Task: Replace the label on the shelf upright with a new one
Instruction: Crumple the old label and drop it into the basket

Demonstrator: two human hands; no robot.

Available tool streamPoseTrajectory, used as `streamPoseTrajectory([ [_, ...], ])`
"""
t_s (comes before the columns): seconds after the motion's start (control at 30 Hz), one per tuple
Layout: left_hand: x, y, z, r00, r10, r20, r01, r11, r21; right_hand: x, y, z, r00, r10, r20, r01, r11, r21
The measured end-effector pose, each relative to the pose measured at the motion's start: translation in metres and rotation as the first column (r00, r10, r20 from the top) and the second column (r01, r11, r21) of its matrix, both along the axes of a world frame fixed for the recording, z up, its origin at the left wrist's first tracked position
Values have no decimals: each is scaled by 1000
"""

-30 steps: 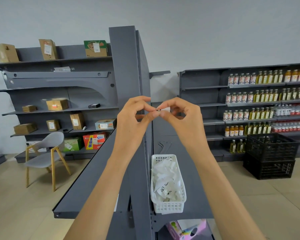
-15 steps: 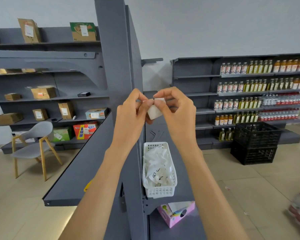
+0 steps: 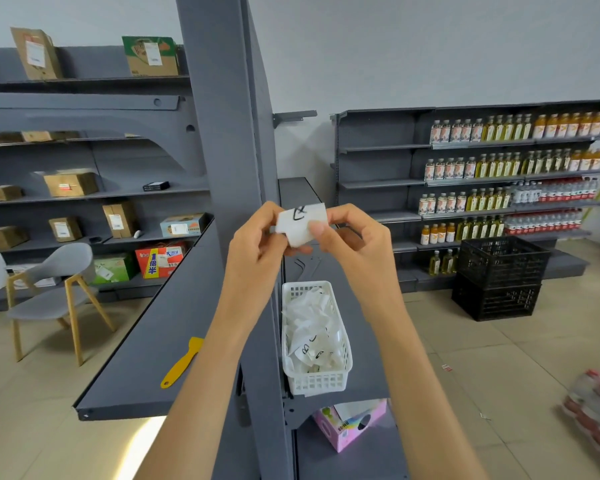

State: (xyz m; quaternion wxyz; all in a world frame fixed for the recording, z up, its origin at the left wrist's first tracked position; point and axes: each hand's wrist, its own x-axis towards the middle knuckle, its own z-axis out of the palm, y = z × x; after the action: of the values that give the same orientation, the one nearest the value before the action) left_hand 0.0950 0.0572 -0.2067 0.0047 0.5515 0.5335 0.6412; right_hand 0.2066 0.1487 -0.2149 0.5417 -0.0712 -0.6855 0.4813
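I hold a small white label (image 3: 300,223) with a black handwritten mark between both hands, in front of the grey shelf upright (image 3: 222,133). My left hand (image 3: 257,251) pinches its left edge and my right hand (image 3: 352,244) pinches its right side with thumb and fingers. The label sits just right of the upright's front edge, about chest height. Below my hands a white plastic basket (image 3: 317,381) holds several more white labels.
A yellow scraper (image 3: 182,362) lies on the grey shelf (image 3: 146,341) at the left. A pink box (image 3: 347,426) sits on the lower shelf. Black crates (image 3: 499,278) stand at the right before bottle shelves. A grey chair (image 3: 54,289) stands left.
My view has tilted down. The small item pinched edge-on between my fingertips is now turned flat as a white label, its written mark facing me. My hands have dropped slightly.
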Motion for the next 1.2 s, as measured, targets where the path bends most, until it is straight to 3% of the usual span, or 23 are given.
streamPoseTrajectory([
  [0.17,5,1,-2,958,-142,250,142,990,18,-7,6,-5,997,-73,8,73,996,55],
  [0.27,5,1,-2,922,-170,349,179,984,5,-7,7,-5,998,-27,50,22,995,96],
  [0.53,-5,0,-9,957,-176,231,213,966,-144,-8,14,-8,999,13,41,-18,994,111],
  [0.73,-10,2,-11,978,-48,204,58,997,-43,-3,14,-15,989,135,61,-136,991,5],
  [0.83,-10,8,-15,984,48,171,-42,998,-39,-1,15,-17,994,104,25,-103,994,-27],
  [1.07,8,23,-26,942,15,336,-64,989,133,2,24,-17,980,197,-38,-200,951,-236],
  [1.2,16,35,-30,925,10,380,-74,986,152,2,25,-19,980,166,-111,-193,932,-308],
])
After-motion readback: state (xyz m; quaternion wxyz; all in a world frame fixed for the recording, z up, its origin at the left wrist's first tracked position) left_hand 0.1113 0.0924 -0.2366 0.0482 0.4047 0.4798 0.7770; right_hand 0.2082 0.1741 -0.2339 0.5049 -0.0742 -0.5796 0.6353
